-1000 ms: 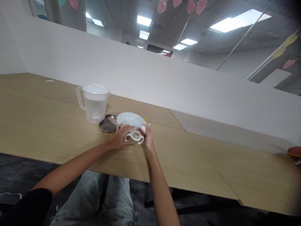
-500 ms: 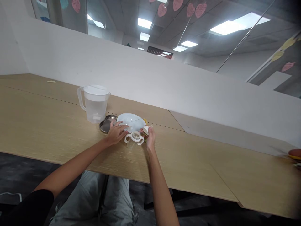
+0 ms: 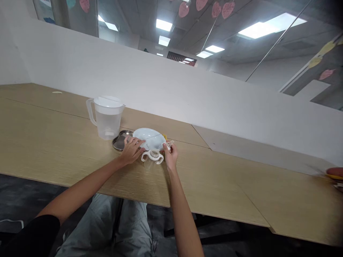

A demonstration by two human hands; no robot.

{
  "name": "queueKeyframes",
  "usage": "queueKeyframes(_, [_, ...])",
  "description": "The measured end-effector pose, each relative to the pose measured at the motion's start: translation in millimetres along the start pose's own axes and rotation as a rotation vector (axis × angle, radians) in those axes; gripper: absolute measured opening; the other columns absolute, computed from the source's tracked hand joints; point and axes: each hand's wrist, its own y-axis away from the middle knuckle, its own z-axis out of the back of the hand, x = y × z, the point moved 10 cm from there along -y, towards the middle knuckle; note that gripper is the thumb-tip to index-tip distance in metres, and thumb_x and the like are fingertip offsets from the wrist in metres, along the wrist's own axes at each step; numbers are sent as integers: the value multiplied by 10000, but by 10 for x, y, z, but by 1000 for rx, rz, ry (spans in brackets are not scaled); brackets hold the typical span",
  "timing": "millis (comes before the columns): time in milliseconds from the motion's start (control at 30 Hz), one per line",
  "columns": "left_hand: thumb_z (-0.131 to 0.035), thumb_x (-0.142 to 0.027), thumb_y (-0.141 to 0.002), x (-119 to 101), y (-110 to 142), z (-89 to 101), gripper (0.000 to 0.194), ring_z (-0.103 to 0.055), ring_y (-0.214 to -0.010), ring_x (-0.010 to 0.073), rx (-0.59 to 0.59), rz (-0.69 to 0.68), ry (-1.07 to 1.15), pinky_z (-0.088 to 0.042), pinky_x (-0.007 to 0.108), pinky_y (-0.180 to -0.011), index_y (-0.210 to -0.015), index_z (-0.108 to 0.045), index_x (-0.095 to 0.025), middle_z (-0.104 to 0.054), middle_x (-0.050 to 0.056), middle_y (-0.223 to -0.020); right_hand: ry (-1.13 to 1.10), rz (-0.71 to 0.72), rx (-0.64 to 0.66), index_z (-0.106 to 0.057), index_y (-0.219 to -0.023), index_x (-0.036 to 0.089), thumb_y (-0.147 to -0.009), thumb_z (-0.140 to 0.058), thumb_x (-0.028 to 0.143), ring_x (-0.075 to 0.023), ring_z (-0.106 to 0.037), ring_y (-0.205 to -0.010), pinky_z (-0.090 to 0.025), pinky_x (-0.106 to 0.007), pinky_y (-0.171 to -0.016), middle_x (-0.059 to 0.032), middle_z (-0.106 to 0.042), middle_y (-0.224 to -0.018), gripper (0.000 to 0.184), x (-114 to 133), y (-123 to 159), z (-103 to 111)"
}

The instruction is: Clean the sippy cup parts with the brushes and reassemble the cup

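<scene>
A clear baby bottle with a white two-handled collar stands on the table between my hands, its mouth uncovered. Behind it lies a shallow white bowl. My left hand has its fingers stretched out over the bowl's left edge, near the metal tray; something clear shows around the fingertips, too small to make out. At the bowl's right edge, my right hand pinches a white bottle top with a clear tip. A bit of yellow peeks out behind the bowl.
A translucent lidded pitcher with liquid in it stands at the back left, beside the metal tray. A small pale flat piece lies far left. A white wall runs behind the table. At the far right edge sits a blurred reddish object.
My right hand has turned the white bottle top, so less of its white underside shows, and its fingers have shifted slightly left. My left hand stays nearly in place.
</scene>
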Motion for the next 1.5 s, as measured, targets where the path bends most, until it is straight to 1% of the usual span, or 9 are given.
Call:
queueKeyframes(133, [-279,-450,-974,-140,35,52,464,-476,-1141,260,-56,-91,32,-121,503,-1085,-1260,-546,-199,-599,117,-1185,43,53,-18,-616,-907,161,-618,-748,425,-182,-607,-870,-508,-348,-810,-76,-632,-984,413,3,-23,10])
queueKeyframes(400, [-299,-446,-975,-337,83,85,449,-509,-1122,243,-57,-204,64,-123,490,-1087,-1281,-516,-199,-612,107,-1177,75,21,-19,-553,-867,170,-552,-766,393,-163,-619,-735,-529,-328,-702,-65,-661,-899,440,-49,-31,13])
queueKeyframes(600, [-310,-426,-975,-325,83,62,430,-515,-1117,238,-52,-204,66,-122,484,-1091,-1269,-522,-195,-619,107,-1178,108,69,-32,-446,-812,204,-597,-747,396,-166,-628,-829,-512,-337,-782,-80,-634,-1023,417,-40,-26,64])
queueKeyframes(800, [-302,-421,-977,-337,83,26,427,-518,-1111,240,-5,-200,66,-129,487,-1093,-1254,-530,-188,-625,107,-1174,252,215,-16,-457,-968,210,-680,-696,341,-193,-592,-915,-484,-370,-841,-62,-593,-1006,396,114,4,86])
queueKeyframes(933, [-308,-416,-978,-349,82,14,419,-520,-1110,241,17,-202,65,-123,490,-1097,-1253,-528,-190,-629,105,-1169,452,379,70,-539,-1139,207,-805,-553,299,-222,-519,-1081,-422,-415,-955,-92,-549,-1117,347,255,56,-10])
queueKeyframes(1067, [-324,-416,-975,-347,83,0,412,-526,-1105,241,22,-211,60,-121,491,-1096,-1263,-521,-197,-631,100,-1168,566,444,131,-499,-1266,216,-866,-460,292,-239,-471,-1156,-385,-441,-996,-118,-515,-1210,409,254,84,-73])
queueKeyframes(1333, [-325,-408,-981,-359,83,-19,400,-523,-1108,231,41,-213,61,-108,488,-1090,-1274,-504,-205,-627,91,-1173,537,424,70,-471,-1120,198,-845,-523,354,-227,-494,-1073,-394,-424,-959,-100,-532,-1130,321,278,89,-23])
queueKeyframes(1433, [-319,-411,-981,-353,82,-30,404,-517,-1115,230,53,-205,64,-108,484,-1091,-1277,-501,-203,-624,96,-1176,507,375,24,-475,-1060,186,-790,-609,405,-222,-503,-1017,-418,-399,-919,-94,-521,-1073,373,271,81,17])
queueKeyframes(1500, [-319,-415,-980,-355,82,-31,409,-517,-1114,231,59,-206,67,-109,483,-1092,-1279,-501,-203,-626,96,-1167,463,314,46,-479,-1054,181,-769,-636,423,-216,-523,-994,-423,-393,-913,-87,-541,-1050,405,209,65,5])
